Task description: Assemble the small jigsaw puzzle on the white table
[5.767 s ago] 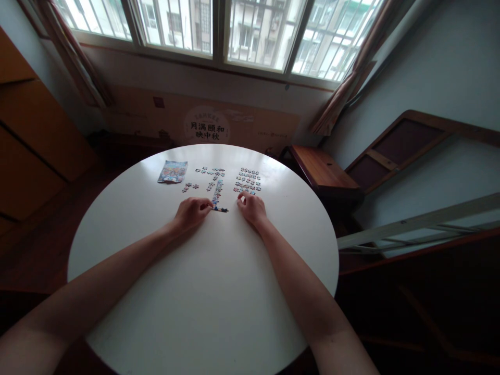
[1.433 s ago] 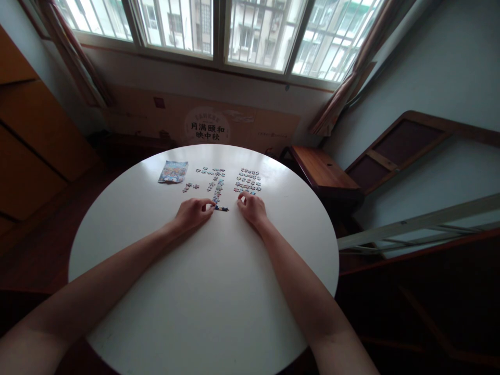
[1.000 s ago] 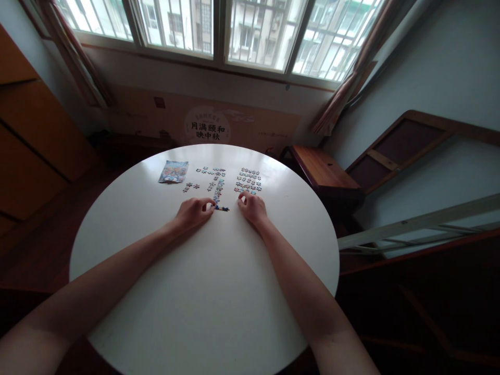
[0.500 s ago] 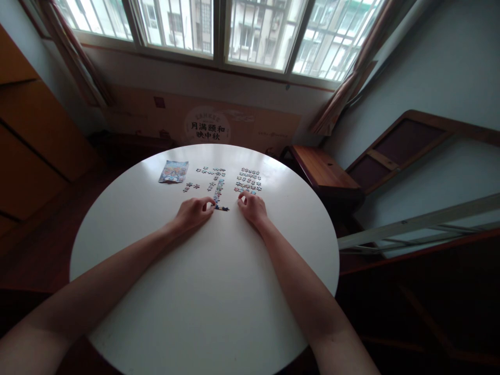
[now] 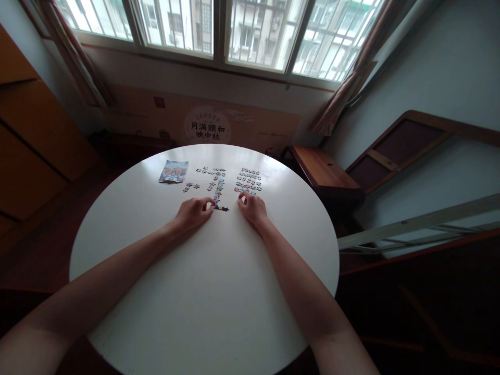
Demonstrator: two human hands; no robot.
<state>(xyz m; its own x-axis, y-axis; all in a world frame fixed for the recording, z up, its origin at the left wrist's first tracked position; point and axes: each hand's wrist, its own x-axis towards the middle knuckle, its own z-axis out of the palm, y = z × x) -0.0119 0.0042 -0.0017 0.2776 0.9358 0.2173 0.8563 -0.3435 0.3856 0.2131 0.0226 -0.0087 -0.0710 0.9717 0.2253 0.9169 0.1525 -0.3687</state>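
An L-shaped strip of joined jigsaw puzzle pieces (image 5: 219, 194) lies flat on the white table, its dark bottom row pointing right. My left hand (image 5: 194, 211) rests at its lower left corner, thumb and fingers pinched against the edge. To the right of the strip, my right hand (image 5: 252, 207) rests on the table with curled fingers and thumb brought together. Whatever those fingertips hold, if anything, is too small to make out. Just beyond that hand lie rows of loose puzzle pieces (image 5: 249, 179).
More loose pieces (image 5: 211, 171) lie beyond the strip, with a small group (image 5: 190, 186) to the left. A picture sheet or packet (image 5: 174, 172) sits at the far left of the round table (image 5: 203, 291). A wooden stool or bench (image 5: 324, 165) stands beyond the right edge.
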